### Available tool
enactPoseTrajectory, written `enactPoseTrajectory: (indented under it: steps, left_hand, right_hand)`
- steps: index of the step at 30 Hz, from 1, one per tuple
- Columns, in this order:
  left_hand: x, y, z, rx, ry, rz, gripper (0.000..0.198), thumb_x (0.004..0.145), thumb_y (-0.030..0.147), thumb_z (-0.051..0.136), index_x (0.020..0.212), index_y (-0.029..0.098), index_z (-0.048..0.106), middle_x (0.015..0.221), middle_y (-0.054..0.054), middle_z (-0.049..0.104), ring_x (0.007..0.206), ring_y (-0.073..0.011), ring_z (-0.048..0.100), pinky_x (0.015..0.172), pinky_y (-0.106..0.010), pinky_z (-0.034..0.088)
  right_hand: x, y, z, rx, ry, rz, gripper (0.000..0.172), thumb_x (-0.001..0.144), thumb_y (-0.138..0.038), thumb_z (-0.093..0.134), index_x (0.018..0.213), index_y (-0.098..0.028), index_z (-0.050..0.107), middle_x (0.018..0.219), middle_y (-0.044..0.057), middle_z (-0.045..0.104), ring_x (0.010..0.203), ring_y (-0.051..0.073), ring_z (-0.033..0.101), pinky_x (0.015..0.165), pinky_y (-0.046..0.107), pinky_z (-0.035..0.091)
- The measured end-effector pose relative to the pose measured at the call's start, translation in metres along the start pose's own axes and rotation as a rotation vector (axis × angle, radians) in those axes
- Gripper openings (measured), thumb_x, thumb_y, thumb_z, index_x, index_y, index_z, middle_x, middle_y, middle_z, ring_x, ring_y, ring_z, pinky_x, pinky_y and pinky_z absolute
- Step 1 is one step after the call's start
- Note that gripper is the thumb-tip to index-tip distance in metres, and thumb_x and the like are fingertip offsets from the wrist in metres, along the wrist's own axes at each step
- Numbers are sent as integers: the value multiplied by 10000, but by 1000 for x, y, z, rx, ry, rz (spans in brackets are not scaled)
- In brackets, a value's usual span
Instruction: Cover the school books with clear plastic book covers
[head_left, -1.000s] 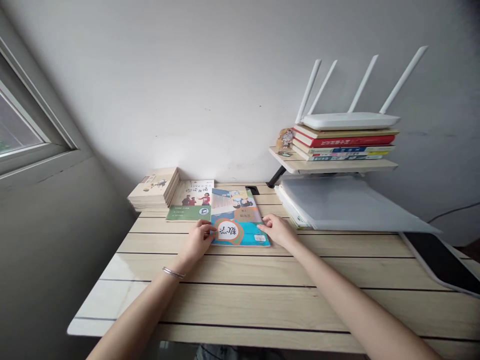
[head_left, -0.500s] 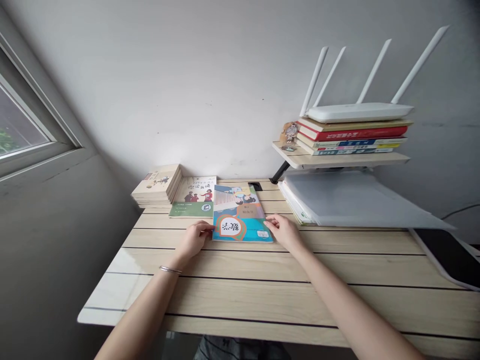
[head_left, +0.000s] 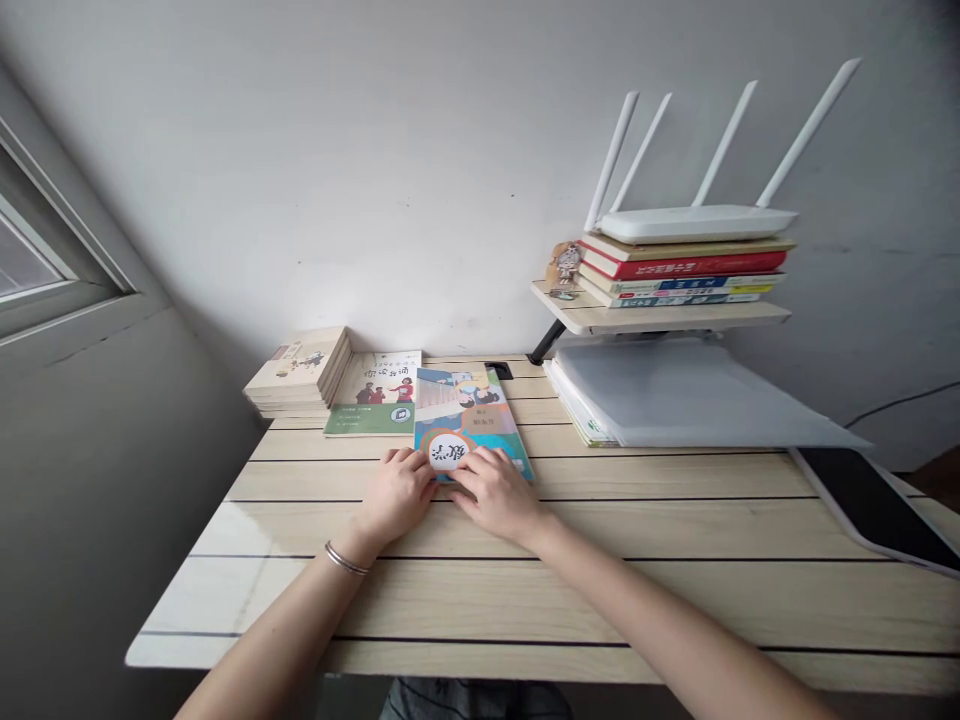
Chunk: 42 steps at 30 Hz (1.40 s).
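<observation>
A colourful textbook (head_left: 469, 415) with a blue and orange cover lies flat on the wooden desk (head_left: 600, 560). My left hand (head_left: 396, 492) rests at its near left corner, fingers bent onto the cover edge. My right hand (head_left: 499, 492) lies on the near edge of the same book, fingers curled over the cover beside the left hand. Both hands touch the book's near edge. A silver bracelet circles my left wrist.
A green and cream book (head_left: 373, 403) lies left of the textbook, beside a stack of tan books (head_left: 296, 372). A small shelf (head_left: 660, 315) carries several books and a white router (head_left: 694, 222). Under it lie plastic folders (head_left: 675, 395). A dark tablet (head_left: 870, 500) sits far right.
My right hand has slid left from the book's right edge onto its near edge, close to my left hand. The left hand stays at the near left corner.
</observation>
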<state>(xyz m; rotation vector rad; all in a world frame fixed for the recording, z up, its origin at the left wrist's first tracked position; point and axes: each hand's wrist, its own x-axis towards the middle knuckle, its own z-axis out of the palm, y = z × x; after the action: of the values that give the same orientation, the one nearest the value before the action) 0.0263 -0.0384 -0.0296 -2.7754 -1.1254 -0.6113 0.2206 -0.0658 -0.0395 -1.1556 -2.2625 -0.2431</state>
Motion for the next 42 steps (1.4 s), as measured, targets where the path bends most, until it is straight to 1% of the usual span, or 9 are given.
enactPoseTrajectory:
  steps: [5, 11, 16, 22, 27, 32, 35, 38, 42]
  left_hand:
    - [1, -1, -2, 75, -5, 109, 238, 897, 202, 438, 759, 187, 631, 769, -58, 591, 764, -175, 529, 818, -376, 376]
    - [-3, -15, -8, 4, -10, 173, 296, 927, 245, 392, 777, 205, 643, 778, -47, 599, 761, -160, 514, 845, -369, 360]
    - [-4, -18, -13, 61, 2, 162, 287, 917, 237, 419, 739, 208, 642, 763, -35, 604, 755, -156, 506, 847, -363, 338]
    - [-3, -16, -15, 24, -9, 104, 275, 891, 226, 461, 702, 215, 661, 745, -29, 608, 765, -159, 525, 831, -360, 337]
    - [-4, -17, -6, -256, 37, -162, 235, 822, 332, 546, 652, 200, 640, 827, -50, 605, 786, -175, 559, 767, -330, 398]
    - [13, -19, 0, -722, 129, -733, 180, 762, 337, 600, 706, 194, 506, 755, -37, 620, 644, -149, 574, 602, -267, 449]
    - [29, -23, -5, -984, 30, -987, 212, 757, 339, 613, 800, 174, 486, 752, -41, 632, 626, -138, 601, 568, -249, 469]
    - [44, -27, -7, -1033, -96, -1027, 248, 715, 345, 657, 749, 145, 515, 574, -4, 573, 486, -125, 548, 472, -237, 443]
    - [54, -20, 0, -1010, -115, -996, 236, 670, 289, 695, 719, 154, 507, 526, 31, 530, 471, -119, 536, 413, -205, 406]
  right_hand:
    - [-2, 2, 5, -172, 23, -123, 182, 892, -179, 503, 809, -191, 665, 759, 41, 629, 800, 185, 523, 680, 335, 325]
    - [-16, 32, -16, -176, -16, -205, 216, 898, -200, 502, 744, -196, 653, 703, 27, 615, 763, 173, 494, 703, 324, 330]
    - [-41, 60, -36, -126, -36, -115, 209, 898, -201, 501, 804, -215, 687, 772, 39, 653, 785, 173, 512, 720, 321, 348]
    - [-55, 68, -40, -60, 16, -9, 210, 896, -208, 503, 836, -211, 704, 761, 46, 641, 783, 174, 513, 726, 318, 385]
    - [-56, 68, -36, -3, 39, 34, 195, 880, -208, 516, 815, -224, 699, 817, 55, 615, 820, 185, 517, 748, 331, 422]
    - [-57, 72, -31, 207, 63, 159, 226, 875, -237, 502, 720, -205, 663, 898, 69, 576, 831, 177, 542, 763, 327, 460]
    - [-58, 75, -26, 353, 58, 274, 281, 877, -315, 497, 664, -194, 634, 924, 76, 557, 823, 170, 573, 735, 301, 483]
    - [-59, 77, -22, 415, 47, 338, 308, 873, -376, 493, 672, -193, 635, 938, 79, 556, 816, 170, 590, 714, 290, 490]
    - [-58, 81, -19, 486, 42, 409, 311, 852, -423, 511, 687, -196, 646, 904, 76, 567, 774, 169, 591, 688, 293, 493]
